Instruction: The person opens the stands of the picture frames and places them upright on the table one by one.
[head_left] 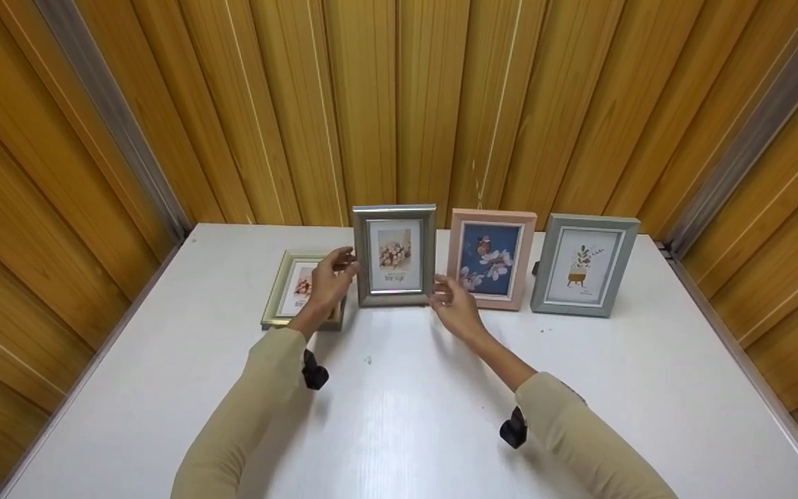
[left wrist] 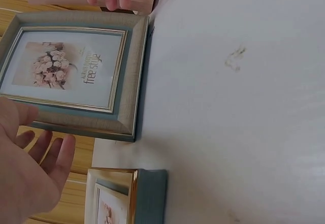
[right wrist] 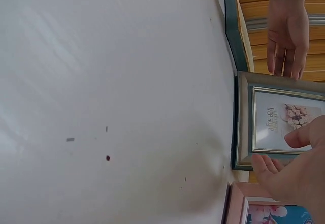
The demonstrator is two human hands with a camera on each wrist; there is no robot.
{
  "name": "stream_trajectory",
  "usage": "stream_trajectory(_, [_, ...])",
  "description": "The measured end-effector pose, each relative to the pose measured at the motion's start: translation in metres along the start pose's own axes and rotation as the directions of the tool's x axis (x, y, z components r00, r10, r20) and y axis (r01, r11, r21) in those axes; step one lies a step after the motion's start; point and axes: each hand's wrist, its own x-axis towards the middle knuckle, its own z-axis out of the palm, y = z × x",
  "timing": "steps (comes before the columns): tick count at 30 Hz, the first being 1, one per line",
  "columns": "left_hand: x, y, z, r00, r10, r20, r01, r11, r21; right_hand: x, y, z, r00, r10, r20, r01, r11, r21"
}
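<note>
A photo frame in brownish grey with a silvery inner edge (head_left: pixel 362 260) stands upright on the white table, holding a flower picture. Beside its left side is my left hand (head_left: pixel 333 277), fingers loosely bent and apart from one another. My right hand (head_left: pixel 456 308) is at its lower right side, fingertips at or very near the edge; firm contact cannot be made out. In the left wrist view, the left hand (left wrist: pixel 30 168) has its thumb by the front of the frame (left wrist: pixel 133 76). In the right wrist view, the right hand (right wrist: pixel 299 170) lies alongside the frame's edge (right wrist: pixel 244 122).
A gold-edged photo frame (head_left: pixel 276 294) lies face up on the left, partly behind my left forearm. Standing to the right are a pink photo frame (head_left: pixel 527 260) and a grey-green photo frame (head_left: pixel 617 270). Yellow wood-look panels (head_left: pixel 399 104) rise behind the white table (head_left: pixel 399 416).
</note>
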Motion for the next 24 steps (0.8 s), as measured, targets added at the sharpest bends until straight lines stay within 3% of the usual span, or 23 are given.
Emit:
stream_trajectory(4, [-0.008, -0.008, -0.016, 0.997, 0.054, -0.054, -0.051, 0.997, 0.057, -0.005, -0.004, 0.005, 0.999, 0.004, 0.052, -0.007, 0.998, 0.057])
stream_trajectory(9, [-0.02, -0.023, -0.042, 0.988, 0.064, -0.139, -0.047, 0.992, 0.119, -0.012, -0.007, 0.023, 0.988, -0.003, 0.155, -0.011, 0.996, 0.089])
stream_trajectory(12, [-0.022, -0.033, -0.062, 0.978, 0.059, -0.201, -0.011, 0.973, 0.232, -0.012, -0.009, 0.042, 0.977, -0.025, 0.213, 0.005, 0.996, 0.091])
stream_trajectory(17, [-0.026, -0.048, -0.09, 0.957, -0.022, -0.288, 0.138, 0.911, 0.389, -0.015, -0.01, 0.076, 0.948, -0.082, 0.307, 0.067, 0.996, 0.061])
stream_trajectory(20, [-0.026, -0.055, -0.097, 0.955, -0.093, -0.281, 0.199, 0.904, 0.378, -0.017, -0.013, 0.091, 0.93, -0.067, 0.361, 0.051, 0.997, 0.054])
stream_trajectory(24, [-0.023, -0.06, -0.098, 0.96, -0.14, -0.242, 0.217, 0.92, 0.327, -0.017, -0.022, 0.105, 0.912, -0.029, 0.409, 0.004, 0.998, 0.062])
